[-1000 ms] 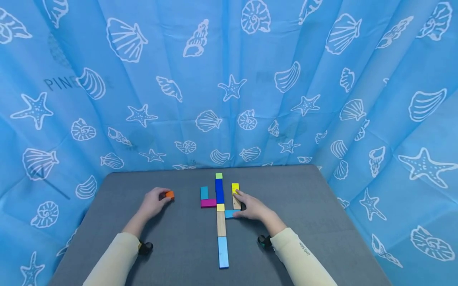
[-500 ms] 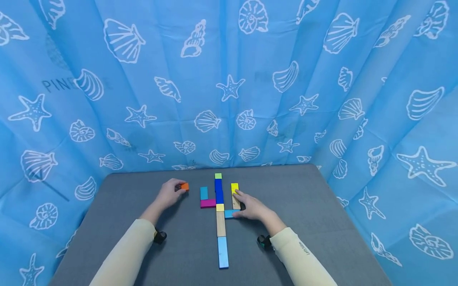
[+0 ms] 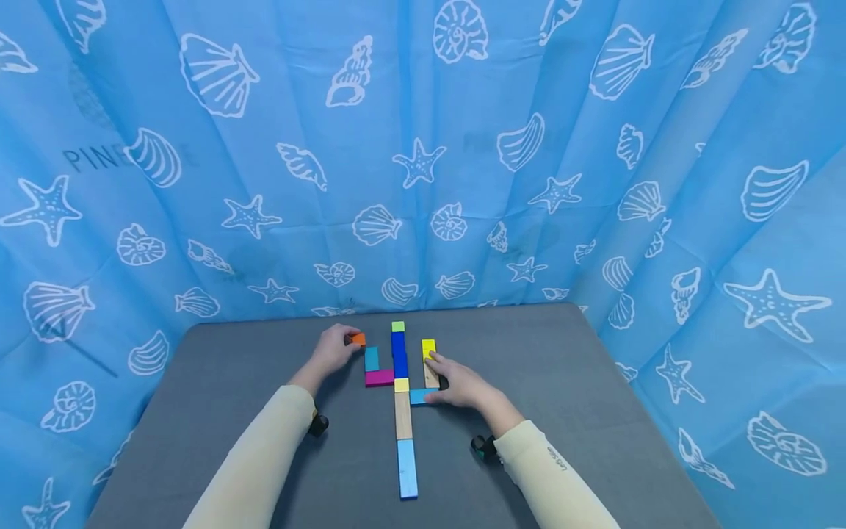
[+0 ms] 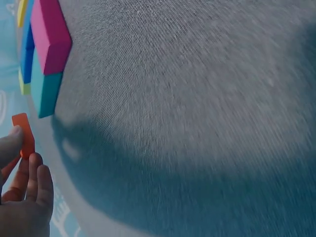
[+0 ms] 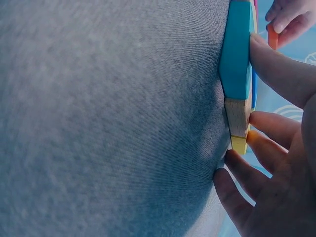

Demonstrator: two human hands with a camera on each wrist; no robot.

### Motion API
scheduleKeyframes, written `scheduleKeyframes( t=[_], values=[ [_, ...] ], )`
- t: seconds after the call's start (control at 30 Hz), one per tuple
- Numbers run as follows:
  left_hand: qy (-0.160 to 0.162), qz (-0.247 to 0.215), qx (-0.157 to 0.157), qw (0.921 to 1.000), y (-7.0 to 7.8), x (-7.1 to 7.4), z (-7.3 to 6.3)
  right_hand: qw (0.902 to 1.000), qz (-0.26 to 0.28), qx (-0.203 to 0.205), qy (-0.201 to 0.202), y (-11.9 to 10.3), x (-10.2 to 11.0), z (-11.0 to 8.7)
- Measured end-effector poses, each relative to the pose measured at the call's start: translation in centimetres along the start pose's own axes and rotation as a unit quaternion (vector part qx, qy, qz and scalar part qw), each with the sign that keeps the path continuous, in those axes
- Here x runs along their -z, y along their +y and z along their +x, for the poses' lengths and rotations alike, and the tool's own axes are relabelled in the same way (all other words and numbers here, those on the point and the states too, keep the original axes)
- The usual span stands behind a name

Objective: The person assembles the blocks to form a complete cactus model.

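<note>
My left hand (image 3: pixel 333 351) pinches a small orange block (image 3: pixel 359 339) between thumb and fingers, just beyond the far-left end of a teal block (image 3: pixel 372 358). That teal block meets a magenta block (image 3: pixel 380 378), which joins the central column. On the right side, my right hand (image 3: pixel 460 383) rests with spread, relaxed fingers on a branch of blocks. Its thumb touches a light blue block (image 5: pixel 236 54); its fingertips lie at a plain wooden block (image 5: pixel 238 116) and a yellow block (image 5: pixel 239 144). In the left wrist view the orange block (image 4: pixel 24 136) is clear of the other blocks.
The central column runs from a lime block (image 3: pixel 398 326) through dark blue blocks (image 3: pixel 399 356), a pale yellow block (image 3: pixel 401 385) and a long wooden block (image 3: pixel 403 415) to a light blue block (image 3: pixel 407 469). A shell-patterned blue curtain (image 3: pixel 423 242) hangs behind the grey table (image 3: pixel 522 345).
My left hand has carried the orange block right and away from me, from the table's left part to the teal block's far end. My right hand has stayed on its blocks.
</note>
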State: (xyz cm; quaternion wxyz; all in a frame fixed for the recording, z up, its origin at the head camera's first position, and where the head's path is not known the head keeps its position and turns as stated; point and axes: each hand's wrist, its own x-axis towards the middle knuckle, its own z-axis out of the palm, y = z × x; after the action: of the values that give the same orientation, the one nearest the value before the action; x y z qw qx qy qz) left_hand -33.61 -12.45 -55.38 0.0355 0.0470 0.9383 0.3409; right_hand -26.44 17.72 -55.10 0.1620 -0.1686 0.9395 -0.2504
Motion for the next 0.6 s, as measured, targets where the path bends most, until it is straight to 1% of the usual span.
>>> scheduleKeyframes(
  t=[0.1, 0.17, 0.27, 0.4, 0.6],
  values=[
    [0.001, -0.009, 0.022, 0.9997, 0.3, -0.7, 0.5, 1.0, 0.006, 0.001, 0.003, -0.1, 0.0, -0.1],
    [0.002, -0.016, 0.03, 0.9994, 0.7, -1.1, 0.8, 1.0, 0.009, 0.001, 0.003, -0.1, 0.0, -0.1],
    [0.001, -0.018, 0.03, 0.9994, 1.3, -1.6, 1.2, 1.0, 0.01, 0.0, -0.001, -0.2, 0.1, -0.2],
    [-0.003, -0.012, 0.027, 0.9996, 1.9, -1.9, 1.5, 1.0, 0.006, -0.001, -0.002, -0.1, 0.1, 0.0],
    [-0.025, -0.006, 0.034, 0.9991, 2.0, -2.1, 1.6, 1.0, -0.003, -0.002, -0.004, 0.2, -0.1, 0.2]
  ],
)
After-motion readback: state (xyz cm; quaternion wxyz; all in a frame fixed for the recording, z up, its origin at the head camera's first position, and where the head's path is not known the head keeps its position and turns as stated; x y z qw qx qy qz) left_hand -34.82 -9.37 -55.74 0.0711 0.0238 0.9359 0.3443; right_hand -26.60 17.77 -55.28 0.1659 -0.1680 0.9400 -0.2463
